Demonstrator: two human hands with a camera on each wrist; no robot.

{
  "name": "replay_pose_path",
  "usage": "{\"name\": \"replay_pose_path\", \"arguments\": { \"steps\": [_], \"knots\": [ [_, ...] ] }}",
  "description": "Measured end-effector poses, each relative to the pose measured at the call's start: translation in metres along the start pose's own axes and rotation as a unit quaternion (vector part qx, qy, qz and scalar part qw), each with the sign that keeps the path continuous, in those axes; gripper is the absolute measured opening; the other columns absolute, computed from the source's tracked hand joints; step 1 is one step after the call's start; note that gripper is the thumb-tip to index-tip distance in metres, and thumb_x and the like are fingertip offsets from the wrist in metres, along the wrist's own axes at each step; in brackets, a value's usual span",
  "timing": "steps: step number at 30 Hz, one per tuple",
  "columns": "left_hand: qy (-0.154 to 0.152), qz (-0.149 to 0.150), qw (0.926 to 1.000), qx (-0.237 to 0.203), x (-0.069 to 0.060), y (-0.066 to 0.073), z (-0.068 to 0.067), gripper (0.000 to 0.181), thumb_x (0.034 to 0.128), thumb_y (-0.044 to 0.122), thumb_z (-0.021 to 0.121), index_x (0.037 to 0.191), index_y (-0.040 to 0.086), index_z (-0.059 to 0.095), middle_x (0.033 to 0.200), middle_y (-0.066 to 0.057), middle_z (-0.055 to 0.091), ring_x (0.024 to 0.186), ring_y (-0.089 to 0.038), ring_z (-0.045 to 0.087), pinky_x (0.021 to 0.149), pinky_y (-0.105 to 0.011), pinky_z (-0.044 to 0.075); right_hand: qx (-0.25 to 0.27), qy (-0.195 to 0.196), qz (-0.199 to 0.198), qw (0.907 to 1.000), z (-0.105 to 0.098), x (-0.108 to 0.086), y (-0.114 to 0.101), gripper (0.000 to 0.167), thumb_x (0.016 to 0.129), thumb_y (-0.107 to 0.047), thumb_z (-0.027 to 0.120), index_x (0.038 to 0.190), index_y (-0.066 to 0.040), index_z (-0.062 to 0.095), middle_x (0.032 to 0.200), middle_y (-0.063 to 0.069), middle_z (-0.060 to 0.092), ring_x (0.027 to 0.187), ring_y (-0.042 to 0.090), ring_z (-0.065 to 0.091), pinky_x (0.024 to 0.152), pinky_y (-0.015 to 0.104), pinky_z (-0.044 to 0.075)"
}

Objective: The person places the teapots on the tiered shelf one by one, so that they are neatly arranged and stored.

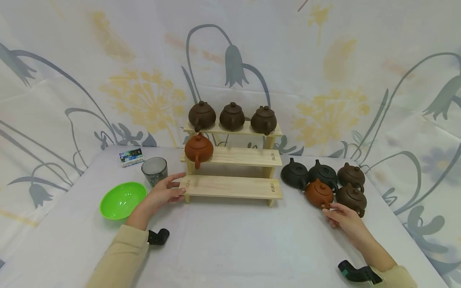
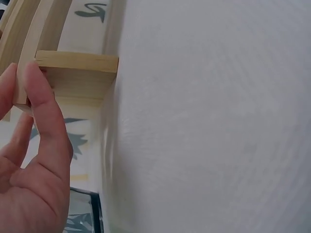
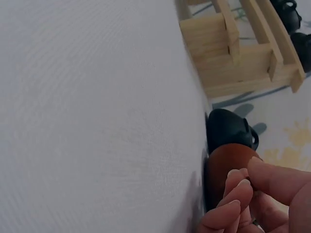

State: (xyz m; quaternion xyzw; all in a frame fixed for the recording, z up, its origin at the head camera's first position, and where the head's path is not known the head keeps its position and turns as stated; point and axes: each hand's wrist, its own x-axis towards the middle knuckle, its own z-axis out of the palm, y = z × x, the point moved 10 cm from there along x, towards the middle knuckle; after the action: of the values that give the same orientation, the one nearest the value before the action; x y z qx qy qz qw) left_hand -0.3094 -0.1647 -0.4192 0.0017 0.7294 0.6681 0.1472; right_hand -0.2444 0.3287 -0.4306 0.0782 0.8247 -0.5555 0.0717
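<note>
Our right hand (image 1: 343, 221), the nearer one, pinches the near end of the orange teapot (image 1: 318, 193), which sits just ahead with its long axis running away from those fingers, while our left hand (image 1: 163, 195), well apart, grips the low left end of the wooden stand (image 1: 230, 187) lying between both hands.

This looks like a staged tabletop set; whether it stands in a home, a studio or a lab cannot be told. A pale fabric backdrop (image 1: 273, 36), printed with grey bellflowers and yellow blooms, rises at the far side and extends left and right, closing off the view. In front lies a white-covered table (image 1: 230, 244) carrying a stepped wooden stand (image 1: 230, 187) and several teapots (image 1: 232, 117), arranged like a tea-ware display. Black devices (image 1: 158, 237) worn at both wrists fit a recording setup.
</note>
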Motion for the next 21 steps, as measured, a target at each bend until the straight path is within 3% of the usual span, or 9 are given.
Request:
{"name": "replay_pose_path", "arguments": {
  "steps": [4,8,13,21],
  "knots": [
    [-0.015,0.002,0.9997,-0.018,0.0,0.0,0.002,0.063,0.0895,-0.001,0.058,0.145,0.001,0.029,0.129,-0.027,0.033,0.084,-0.012,0.057,0.076,-0.025,0.052,0.014,-0.015,-0.003,0.9998,0.005,0.003,-0.002,0.033,0.095,-0.023,0.056,0.11,0.006,0.051,0.082,0.003,0.056,0.072,0.011,0.05,0.063,0.023,0.047],
    [-0.024,0.007,0.9993,-0.026,-0.001,0.001,0.002,0.063,0.0895,-0.004,0.057,0.145,0.0,0.027,0.13,-0.028,0.033,0.085,-0.011,0.059,0.08,-0.026,0.051,0.015,-0.014,-0.012,0.9997,0.006,0.003,-0.004,0.031,0.096,-0.021,0.053,0.109,0.007,0.049,0.082,0.005,0.055,0.071,0.011,0.05,0.063,0.023,0.047],
    [-0.031,0.009,0.9991,-0.026,0.0,0.002,0.003,0.063,0.089,-0.006,0.057,0.145,0.0,0.027,0.129,-0.027,0.032,0.086,-0.011,0.059,0.083,-0.028,0.05,0.038,0.009,-0.027,0.9989,0.003,0.001,-0.008,0.026,0.096,-0.017,0.053,0.106,0.007,0.049,0.082,0.001,0.059,0.07,0.009,0.053,0.064,0.021,0.048],
    [-0.038,0.012,0.9987,-0.032,-0.002,0.002,0.003,0.064,0.0889,-0.007,0.056,0.145,-0.001,0.026,0.128,-0.027,0.031,0.086,-0.012,0.06,0.083,-0.028,0.05,0.069,0.04,-0.059,0.9951,0.0,-0.005,-0.023,0.015,0.094,-0.017,0.058,0.094,-0.003,0.054,0.08,-0.004,0.061,0.069,0.009,0.054,0.062,0.02,0.048]
  ]
}}
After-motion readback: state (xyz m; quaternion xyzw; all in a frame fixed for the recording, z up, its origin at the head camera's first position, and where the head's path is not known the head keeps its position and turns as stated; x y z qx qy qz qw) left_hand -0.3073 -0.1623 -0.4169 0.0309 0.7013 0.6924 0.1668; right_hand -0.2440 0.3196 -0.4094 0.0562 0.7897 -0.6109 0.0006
